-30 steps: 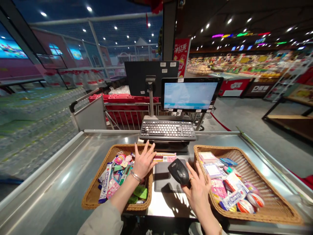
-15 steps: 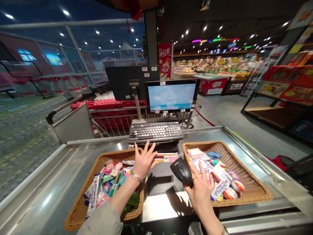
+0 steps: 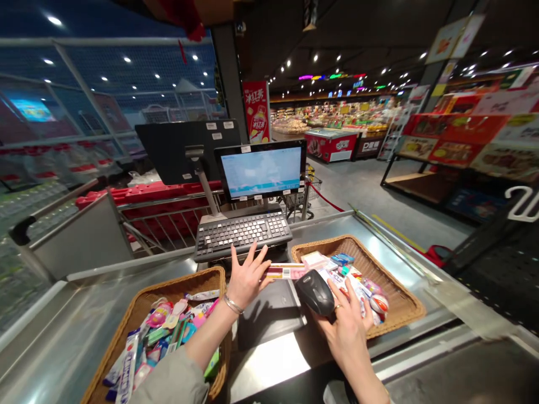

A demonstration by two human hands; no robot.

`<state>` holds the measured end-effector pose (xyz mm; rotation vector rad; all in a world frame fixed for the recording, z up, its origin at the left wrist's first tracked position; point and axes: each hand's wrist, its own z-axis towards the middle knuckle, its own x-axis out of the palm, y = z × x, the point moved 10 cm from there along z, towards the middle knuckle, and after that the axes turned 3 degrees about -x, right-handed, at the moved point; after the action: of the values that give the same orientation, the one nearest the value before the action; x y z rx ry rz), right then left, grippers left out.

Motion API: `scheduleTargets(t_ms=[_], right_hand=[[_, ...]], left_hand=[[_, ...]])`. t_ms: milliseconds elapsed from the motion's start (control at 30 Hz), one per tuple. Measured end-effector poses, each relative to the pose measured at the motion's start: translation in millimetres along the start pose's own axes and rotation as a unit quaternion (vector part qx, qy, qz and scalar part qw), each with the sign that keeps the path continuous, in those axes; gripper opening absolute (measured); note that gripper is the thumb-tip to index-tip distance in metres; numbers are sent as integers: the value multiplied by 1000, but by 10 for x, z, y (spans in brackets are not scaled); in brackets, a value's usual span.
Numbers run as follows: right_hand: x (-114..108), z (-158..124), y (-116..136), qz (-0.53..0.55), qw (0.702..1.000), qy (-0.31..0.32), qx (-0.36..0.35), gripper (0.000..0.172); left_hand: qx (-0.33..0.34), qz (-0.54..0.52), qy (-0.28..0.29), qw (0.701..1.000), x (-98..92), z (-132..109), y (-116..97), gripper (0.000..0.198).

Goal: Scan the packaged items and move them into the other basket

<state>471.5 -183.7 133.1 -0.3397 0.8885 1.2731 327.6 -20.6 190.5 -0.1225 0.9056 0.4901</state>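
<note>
My left hand [image 3: 244, 280], a silver bracelet at its wrist, grips the end of a flat pink package [image 3: 290, 271] between thumb and forefinger, while other fingers are spread. The package has a barcode facing me. In my right hand [image 3: 347, 320] is a black barcode scanner [image 3: 315, 293], its head just below the package's right end; the handle is hidden by my hand. Under my left forearm stands a wicker basket [image 3: 135, 297] of small packaged goods, including a white-and-blue toothpaste box [image 3: 127, 365]. A second wicker basket [image 3: 400, 300] of packaged goods sits beyond my right hand.
Behind my hands are a black keyboard [image 3: 244, 230] and a lit monitor [image 3: 261, 173]. A second screen, its back to me, stands left of it [image 3: 181, 148]. The metal counter [image 3: 54, 336] runs under both baskets. Beyond are shopping carts and a shelf of red boxes [image 3: 458, 129].
The view has turned right, so the baskets, keyboard and monitor sit further left. Both hands, with the package and scanner, keep nearly the same place in view, having moved rightward over the counter.
</note>
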Motion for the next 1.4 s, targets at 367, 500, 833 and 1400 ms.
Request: scheduleTargets(t_ms=[367,500,833,1400], right_hand=[[-172,-18,-403,-21,998,-24,59,28],[-164,-61,-558,-33,996,-19,79,25],[-280,-130,-998,-66,988,-24,137,28],[-408,-242,-1491,-104,973,-14,205,32]], left_hand=[[46,-39,0,998,301,314,-343,31],[55,-55,1,997,419,398,-435,30],[71,-83,22,994,873,581,-688,28],[8,-107,152,983,1682,948,-1284,52]])
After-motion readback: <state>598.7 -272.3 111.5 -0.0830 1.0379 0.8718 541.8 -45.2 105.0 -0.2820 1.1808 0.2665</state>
